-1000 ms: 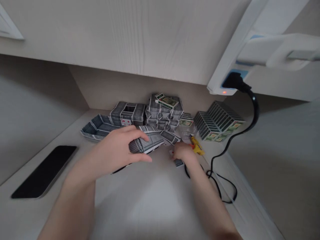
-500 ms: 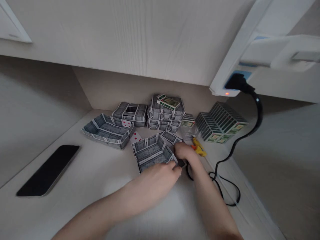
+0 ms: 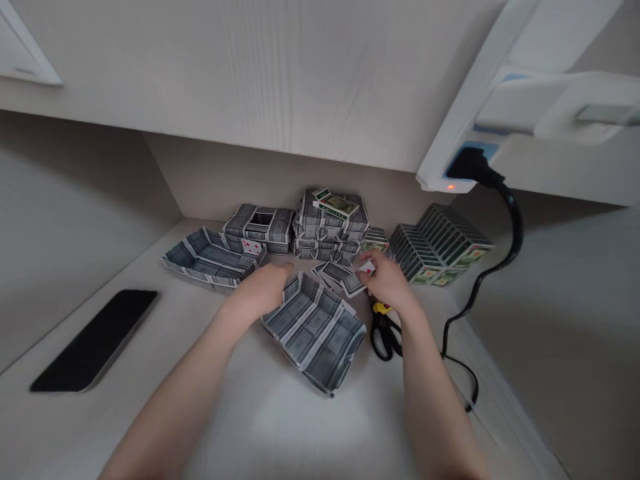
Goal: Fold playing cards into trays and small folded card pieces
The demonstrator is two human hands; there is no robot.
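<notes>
A tray folded from grey-backed playing cards [image 3: 316, 328] lies on the white desk [image 3: 150, 373] in front of me. My left hand [image 3: 263, 288] rests at the tray's far left corner, fingers curled against its rim. My right hand [image 3: 387, 280] is further right, pinching a single playing card [image 3: 367, 268] above a few loose cards [image 3: 340, 277].
A second card tray [image 3: 210, 259] and stacked card boxes [image 3: 327, 227] stand at the back, with rows of decks [image 3: 440, 243] at the right. Black scissors [image 3: 385, 333] and a yellow tool lie by my right wrist. A black cable [image 3: 470, 300] and a phone [image 3: 93, 337] flank the area.
The card tray has come down onto the desk and slid nearer to me. My left hand moved to its far corner; my right hand moved back and picked up a card.
</notes>
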